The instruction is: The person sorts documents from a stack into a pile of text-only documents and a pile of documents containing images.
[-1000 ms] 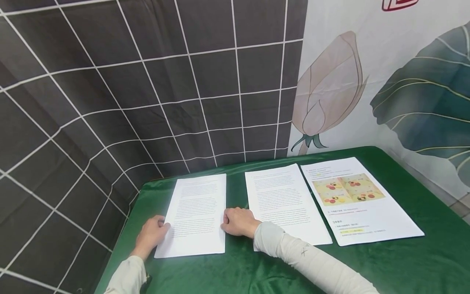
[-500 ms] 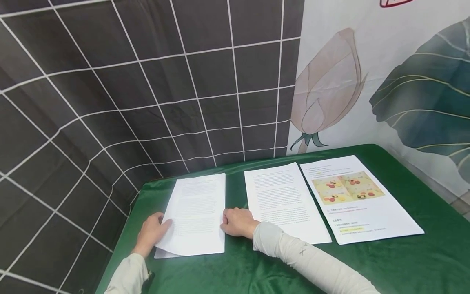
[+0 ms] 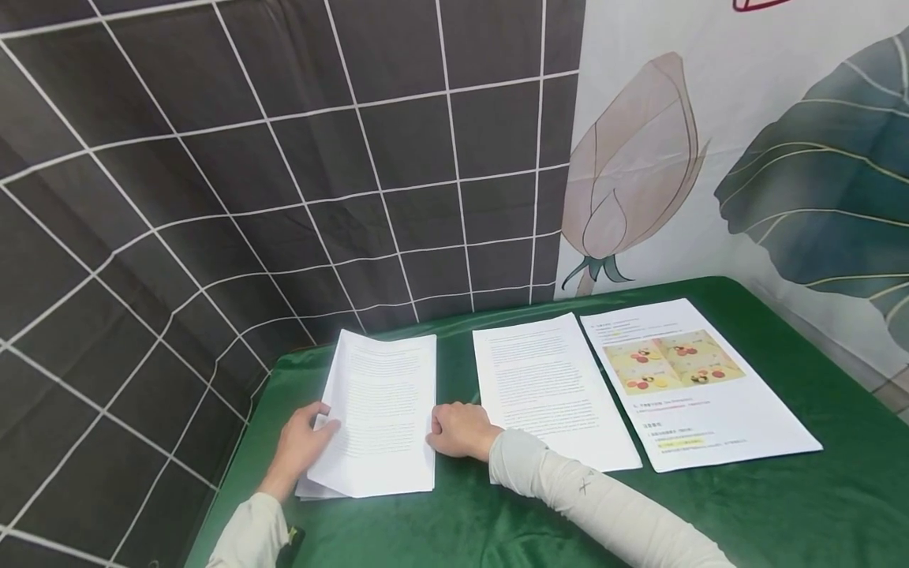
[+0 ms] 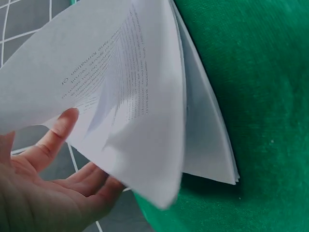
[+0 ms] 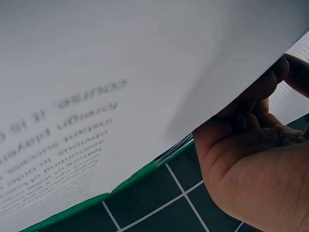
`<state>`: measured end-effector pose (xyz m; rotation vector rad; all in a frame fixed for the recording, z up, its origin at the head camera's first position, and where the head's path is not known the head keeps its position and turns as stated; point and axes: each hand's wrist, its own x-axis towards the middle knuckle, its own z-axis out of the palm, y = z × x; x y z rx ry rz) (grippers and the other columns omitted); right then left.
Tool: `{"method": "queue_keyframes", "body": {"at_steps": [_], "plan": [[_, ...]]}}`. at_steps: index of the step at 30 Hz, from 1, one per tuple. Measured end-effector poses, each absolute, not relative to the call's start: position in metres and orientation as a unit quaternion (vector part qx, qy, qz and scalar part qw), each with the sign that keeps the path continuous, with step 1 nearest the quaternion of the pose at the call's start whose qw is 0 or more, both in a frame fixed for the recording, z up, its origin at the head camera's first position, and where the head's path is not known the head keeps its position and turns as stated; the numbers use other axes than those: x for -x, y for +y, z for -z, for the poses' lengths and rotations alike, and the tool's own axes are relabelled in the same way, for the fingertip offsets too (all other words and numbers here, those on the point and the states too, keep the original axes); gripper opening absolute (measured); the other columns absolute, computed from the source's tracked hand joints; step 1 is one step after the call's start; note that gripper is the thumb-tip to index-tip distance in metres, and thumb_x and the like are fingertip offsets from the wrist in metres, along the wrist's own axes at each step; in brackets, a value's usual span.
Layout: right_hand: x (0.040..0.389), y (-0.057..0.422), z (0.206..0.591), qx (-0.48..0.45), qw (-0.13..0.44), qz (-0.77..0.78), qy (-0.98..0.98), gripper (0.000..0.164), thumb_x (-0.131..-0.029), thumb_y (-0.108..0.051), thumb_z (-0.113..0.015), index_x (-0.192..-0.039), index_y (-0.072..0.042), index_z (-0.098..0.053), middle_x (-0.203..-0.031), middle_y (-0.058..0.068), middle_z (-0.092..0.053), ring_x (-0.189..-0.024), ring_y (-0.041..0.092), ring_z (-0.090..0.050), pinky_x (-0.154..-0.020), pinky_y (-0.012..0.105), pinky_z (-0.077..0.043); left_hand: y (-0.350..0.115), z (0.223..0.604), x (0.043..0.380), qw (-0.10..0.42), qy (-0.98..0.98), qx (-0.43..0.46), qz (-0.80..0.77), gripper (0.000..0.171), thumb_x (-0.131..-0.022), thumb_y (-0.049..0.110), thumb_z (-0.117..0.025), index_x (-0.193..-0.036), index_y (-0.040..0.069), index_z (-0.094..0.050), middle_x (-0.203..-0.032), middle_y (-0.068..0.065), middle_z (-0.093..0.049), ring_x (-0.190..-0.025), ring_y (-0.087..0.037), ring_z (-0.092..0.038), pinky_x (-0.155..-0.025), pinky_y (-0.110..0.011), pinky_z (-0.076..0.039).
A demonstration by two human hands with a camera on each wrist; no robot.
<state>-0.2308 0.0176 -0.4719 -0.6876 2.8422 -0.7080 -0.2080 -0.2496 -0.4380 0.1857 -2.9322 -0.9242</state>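
A stack of white printed sheets point(image 3: 390, 394) lies at the left of the green-covered table. My left hand point(image 3: 297, 443) lifts the left edge of its upper sheets, thumb on top and fingers underneath. In the left wrist view those sheets point(image 4: 149, 154) bow upward, apart from the pages below them, and the thumb presses near their edge above the left hand point(image 4: 58, 188). My right hand point(image 3: 458, 430) stays at the stack's right edge with curled fingers. In the right wrist view, the paper point(image 5: 145, 58) partly covers the fingertips of the right hand point(image 5: 256, 164).
To the right lies a second set of printed text pages point(image 3: 547, 386), close to my right forearm. Beyond it is a sheet with a yellow picture point(image 3: 675, 363) and highlighted lines. A dark gridded cloth point(image 3: 398, 142) hangs behind the green tablecloth point(image 3: 454, 528).
My left hand has moved slightly right, raising and bending the upper sheets' left edge away from the pages beneath. My right hand has stayed at the right edge.
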Motion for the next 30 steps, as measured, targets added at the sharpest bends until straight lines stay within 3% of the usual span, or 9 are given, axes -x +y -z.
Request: {"method": "queue_keyframes", "body": {"at_steps": [5,8,12,15,21,30], "plan": [[0.231,0.018,0.472,0.226,0.066,0.234,0.943,0.018,-0.085,-0.029,-0.063,-0.074,-0.016,-0.058,-0.059,-0.005,-0.050,-0.055,0.011,-0.046,-0.051,0.027,-0.038,-0.246,0.436,0.208,0.050,-0.949,-0.050,0.307,0.035,-0.085,0.013,-0.062,-0.111,-0.009,-0.058,-0.119,-0.033,-0.053,-0.106,-0.045,-0.053,-0.090,-0.056,-0.040],[0.231,0.018,0.473,0.227,0.067,0.233,0.943,0.018,-0.085,-0.029,-0.063,-0.074,-0.016,-0.058,-0.059,-0.005,-0.050,-0.055,0.011,-0.047,-0.051,0.027,-0.037,-0.244,0.435,0.208,0.050,-0.949,-0.043,0.310,0.038,-0.086,0.011,-0.061,-0.118,-0.008,-0.054,-0.121,-0.034,-0.054,-0.107,-0.046,-0.053,-0.090,-0.056,-0.041],[0.231,0.018,0.474,0.229,0.066,0.234,0.943,0.018,-0.085,-0.029,-0.063,-0.073,-0.017,-0.057,-0.059,-0.006,-0.050,-0.054,0.011,-0.047,-0.051,0.027,-0.037,-0.243,0.433,0.208,0.037,-0.943,-0.046,0.327,0.057,-0.088,0.005,-0.055,-0.141,-0.002,-0.034,-0.126,-0.037,-0.049,-0.113,-0.049,-0.051,-0.090,-0.057,-0.042],[0.230,0.018,0.473,0.230,0.063,0.234,0.943,0.018,-0.085,-0.029,-0.063,-0.073,-0.017,-0.057,-0.059,-0.006,-0.050,-0.055,0.011,-0.046,-0.051,0.027,-0.037,-0.245,0.432,0.209,0.027,-0.941,-0.053,0.334,0.064,-0.089,0.002,-0.052,-0.145,-0.004,-0.022,-0.123,-0.039,-0.049,-0.110,-0.049,-0.053,-0.087,-0.056,-0.045],[0.230,0.017,0.473,0.230,0.061,0.231,0.943,0.019,-0.085,-0.031,-0.063,-0.073,-0.017,-0.058,-0.060,-0.007,-0.050,-0.055,0.011,-0.047,-0.052,0.027,-0.037,-0.253,0.434,0.211,0.017,-0.939,-0.051,0.339,0.048,-0.088,0.001,-0.051,-0.133,-0.012,-0.037,-0.117,-0.040,-0.053,-0.103,-0.048,-0.057,-0.086,-0.054,-0.045],[0.233,0.022,0.466,0.213,0.073,0.263,0.938,0.020,-0.086,-0.033,-0.062,-0.077,-0.016,-0.056,-0.061,-0.005,-0.050,-0.055,0.012,-0.047,-0.051,0.028,-0.038,-0.261,0.430,0.212,-0.011,-0.905,-0.092,0.416,0.054,-0.090,0.006,-0.053,-0.138,-0.009,-0.033,-0.122,-0.040,-0.050,-0.092,-0.037,-0.063,-0.073,-0.039,-0.052]]}}
